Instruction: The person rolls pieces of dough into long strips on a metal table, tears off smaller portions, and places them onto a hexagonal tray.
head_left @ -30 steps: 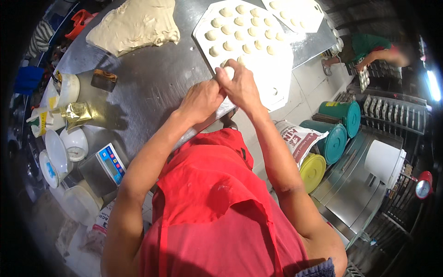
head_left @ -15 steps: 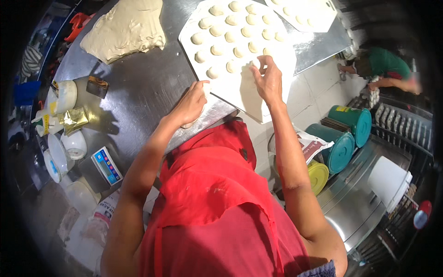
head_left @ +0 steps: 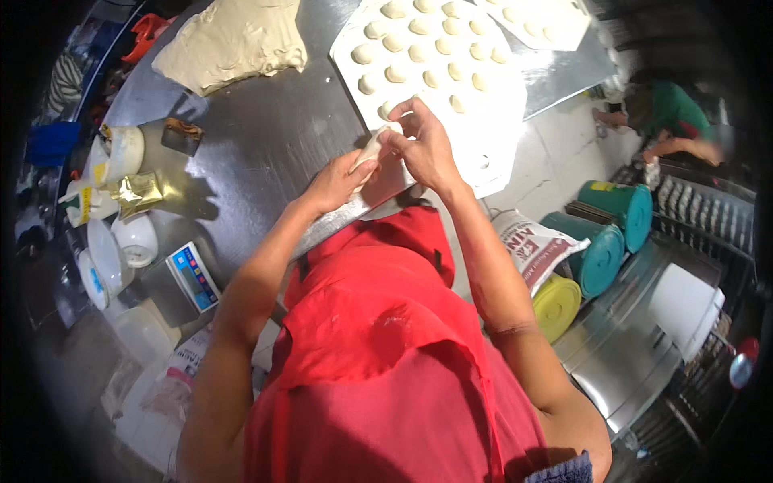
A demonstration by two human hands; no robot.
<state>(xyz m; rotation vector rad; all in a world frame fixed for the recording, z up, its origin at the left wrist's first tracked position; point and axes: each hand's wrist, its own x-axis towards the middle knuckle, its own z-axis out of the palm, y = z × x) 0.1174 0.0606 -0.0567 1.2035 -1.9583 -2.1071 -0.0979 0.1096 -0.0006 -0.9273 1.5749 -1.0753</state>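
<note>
My left hand (head_left: 340, 181) is closed round a strip of pale dough (head_left: 369, 154), held over the front edge of the steel table (head_left: 266, 153). The fingers of my right hand (head_left: 425, 151) pinch the upper end of that same strip, so both hands are on it. Just beyond lies a white board (head_left: 495, 133) with cut corners, carrying several rows of small dough balls (head_left: 431, 78). One ball sits close to my right fingertips. A large slab of dough (head_left: 233, 44) rests at the far left of the table.
To the left stand a digital scale (head_left: 193, 278), a gold packet (head_left: 138, 193) and white tubs (head_left: 135, 239). A second board of dough balls (head_left: 555, 24) lies far right. Right of the table are lidded teal bins (head_left: 600, 262), a yellow lid (head_left: 555, 308), a sack (head_left: 527, 241) and a bending person (head_left: 672, 113).
My right hand has come left and nearer, from over the board to the dough in my left hand. My left hand has lifted with the dough strip. The whole view has shifted slightly.
</note>
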